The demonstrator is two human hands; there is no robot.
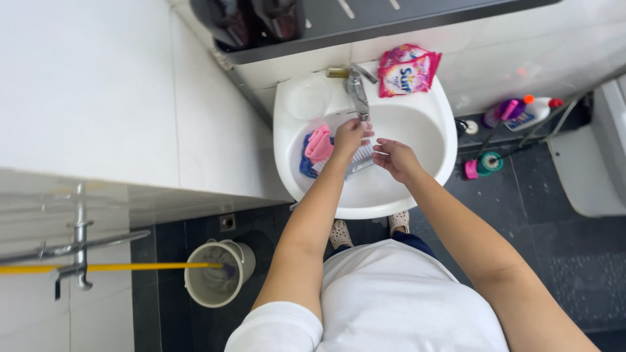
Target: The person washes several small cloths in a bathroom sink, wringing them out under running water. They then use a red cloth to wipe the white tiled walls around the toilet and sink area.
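Note:
Over a white wash basin my left hand is held just under the spout of a chrome tap, fingers loosely bent, holding nothing I can see. My right hand hovers beside it with fingers apart, empty. Beneath the hands in the basin lie a scrub brush with white bristles, a pink cloth and a blue cloth. Whether water is running cannot be told.
A pink detergent pouch rests on the basin's back rim. A cream bucket with a yellow-handled mop stands on the dark floor at left. Cleaner bottles sit on the floor at right, beside a white toilet.

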